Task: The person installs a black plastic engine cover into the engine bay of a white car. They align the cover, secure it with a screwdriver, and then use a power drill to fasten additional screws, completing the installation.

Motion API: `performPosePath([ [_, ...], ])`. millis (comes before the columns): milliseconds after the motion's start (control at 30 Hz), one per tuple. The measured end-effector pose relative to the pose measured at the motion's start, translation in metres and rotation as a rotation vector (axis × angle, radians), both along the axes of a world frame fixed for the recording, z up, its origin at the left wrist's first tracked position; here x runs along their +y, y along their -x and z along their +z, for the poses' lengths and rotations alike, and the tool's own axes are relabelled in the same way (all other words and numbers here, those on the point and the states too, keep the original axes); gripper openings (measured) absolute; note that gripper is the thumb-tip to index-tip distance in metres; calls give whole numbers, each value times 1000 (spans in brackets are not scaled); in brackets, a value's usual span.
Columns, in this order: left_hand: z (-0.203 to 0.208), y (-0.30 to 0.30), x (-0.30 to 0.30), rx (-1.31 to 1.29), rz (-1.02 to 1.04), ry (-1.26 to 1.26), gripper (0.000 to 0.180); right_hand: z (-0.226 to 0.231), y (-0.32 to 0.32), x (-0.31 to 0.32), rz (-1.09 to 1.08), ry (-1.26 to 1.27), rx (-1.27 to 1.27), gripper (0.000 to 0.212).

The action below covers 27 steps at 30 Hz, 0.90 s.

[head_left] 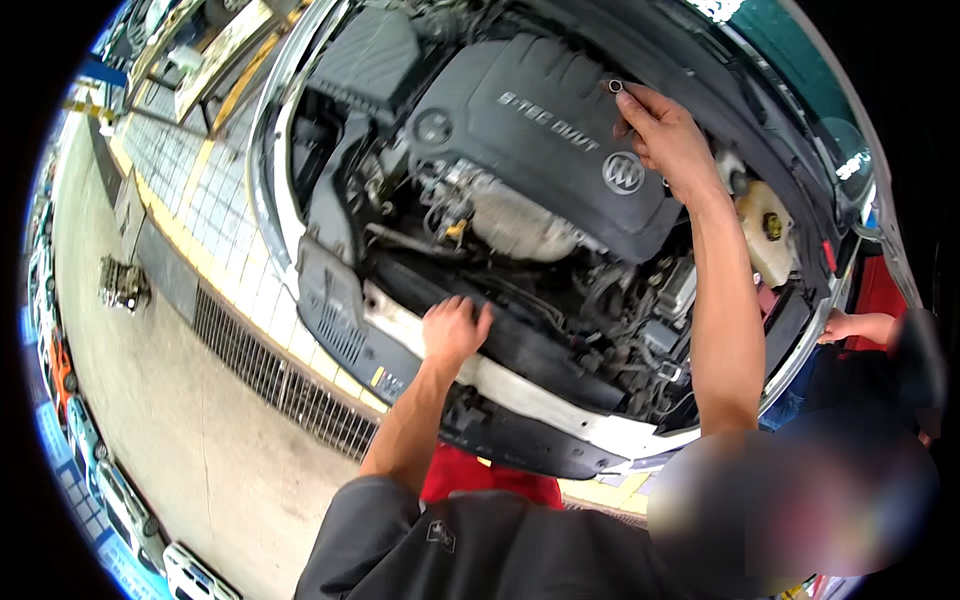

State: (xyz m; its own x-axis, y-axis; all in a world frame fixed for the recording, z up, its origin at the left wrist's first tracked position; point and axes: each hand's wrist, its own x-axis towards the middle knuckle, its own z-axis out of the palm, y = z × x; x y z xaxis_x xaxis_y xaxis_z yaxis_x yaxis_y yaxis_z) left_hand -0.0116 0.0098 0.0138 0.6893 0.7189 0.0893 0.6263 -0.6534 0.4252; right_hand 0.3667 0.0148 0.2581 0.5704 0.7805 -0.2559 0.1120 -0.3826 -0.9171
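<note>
Leaning over the open engine bay, the left hand [455,328] rests fingers curled on the black plastic front panel [520,345] as a brace, while the right hand [668,135] pinches a small round metal fastener [615,87] at the dark grey plastic engine cover's [540,140] far edge.

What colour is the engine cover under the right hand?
Dark grey, almost black; the engine cover under the right hand shows clearly in the head view.

The engine cover [540,140] sits behind the front crossmember [520,385], with a floor grate [270,375] to its left.
</note>
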Motion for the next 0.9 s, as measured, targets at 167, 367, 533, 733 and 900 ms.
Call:
performPosePath([
  [167, 9, 10, 3, -49, -58, 102, 37, -44, 126, 8, 113, 147, 26, 44],
  [367, 123, 60, 49, -493, -527, 324, 24, -136, 218, -5, 54, 378, 297, 42],
  [533, 123, 150, 227, -543, -161, 290, 15, -183, 278, 45, 73, 423, 386, 53],
  [733, 25, 160, 412, -72, -53, -266, 31, -199, 315, 103, 120, 419, 342, 51],
  [900, -23, 130, 443, 19, -120, -378, 39, -216, 321, 108, 142, 459, 184, 52],
])
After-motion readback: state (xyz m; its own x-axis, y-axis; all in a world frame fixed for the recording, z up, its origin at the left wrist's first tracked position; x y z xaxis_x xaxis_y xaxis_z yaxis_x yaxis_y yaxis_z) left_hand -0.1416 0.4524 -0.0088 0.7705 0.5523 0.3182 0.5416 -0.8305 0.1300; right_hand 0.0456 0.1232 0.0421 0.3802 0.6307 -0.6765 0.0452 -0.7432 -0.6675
